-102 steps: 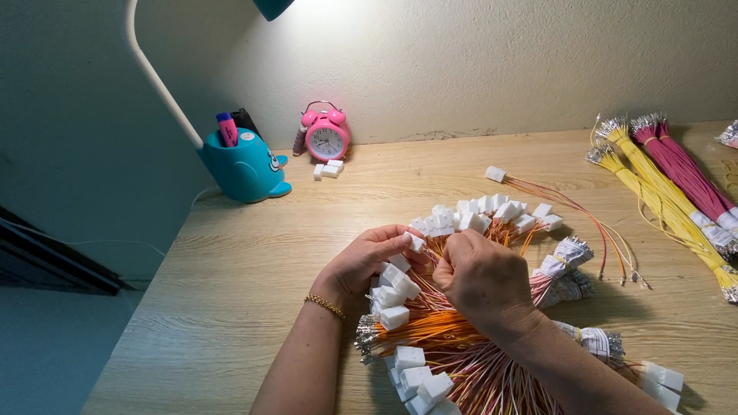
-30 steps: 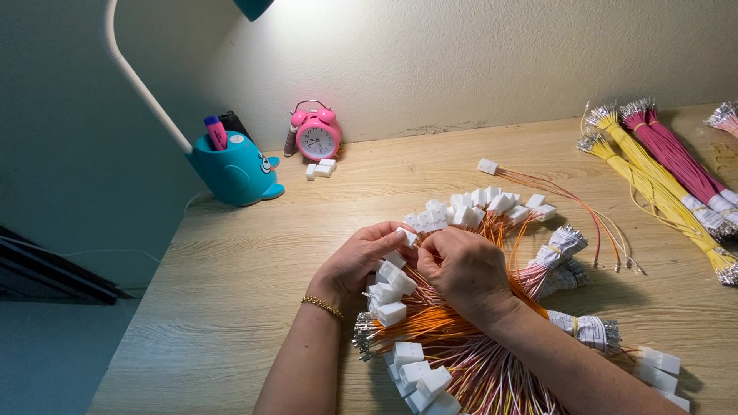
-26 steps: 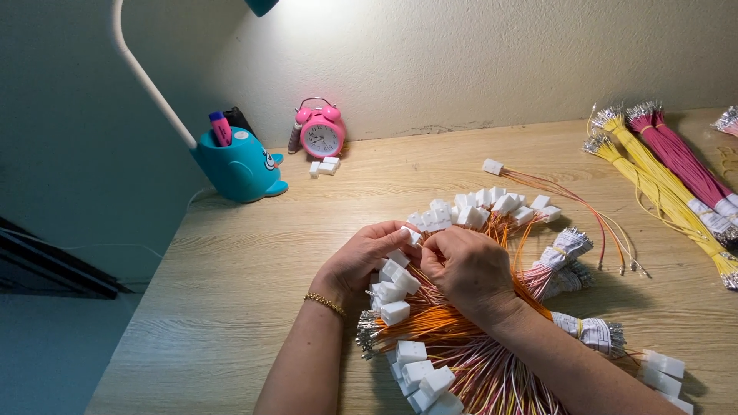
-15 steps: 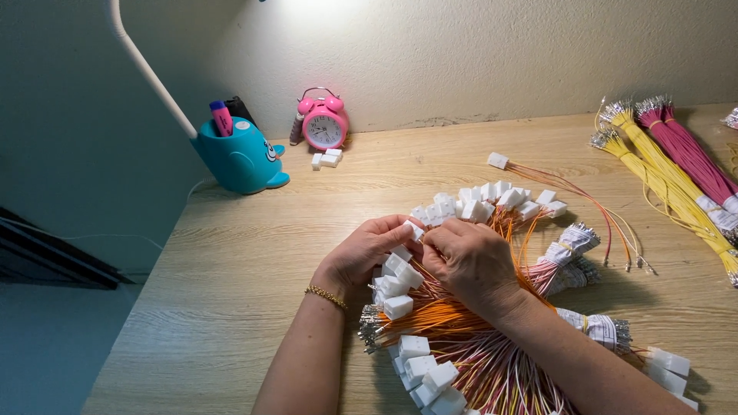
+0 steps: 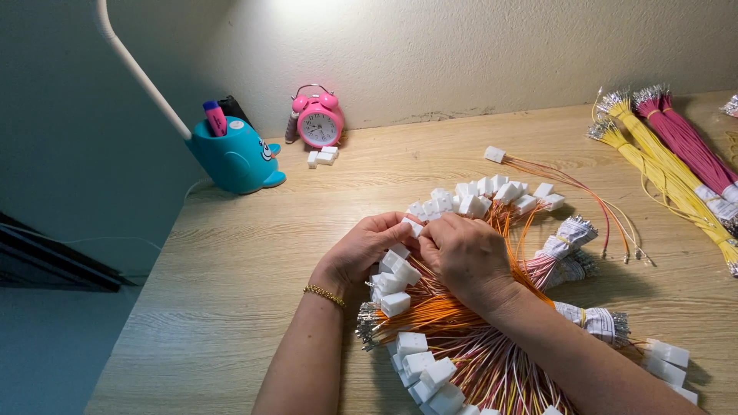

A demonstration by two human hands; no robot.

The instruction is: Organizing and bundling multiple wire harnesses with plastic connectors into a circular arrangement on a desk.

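At table centre, left hand (image 5: 367,247) and right hand (image 5: 461,253) pinch one white connector (image 5: 413,227): light, rigid, slippery-looking; best held by its housing, not the limp wires (image 5: 453,311).

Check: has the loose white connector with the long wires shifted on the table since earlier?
No. The loose white connector sits the same way relative to the pink alarm clock; only the camera shifted.

A single head-worn camera looks steeply down and forward across the wooden bench (image 5: 231,261), close above the hands, wall at 12 o'clock, alarm clock (image 5: 319,121) at 11.
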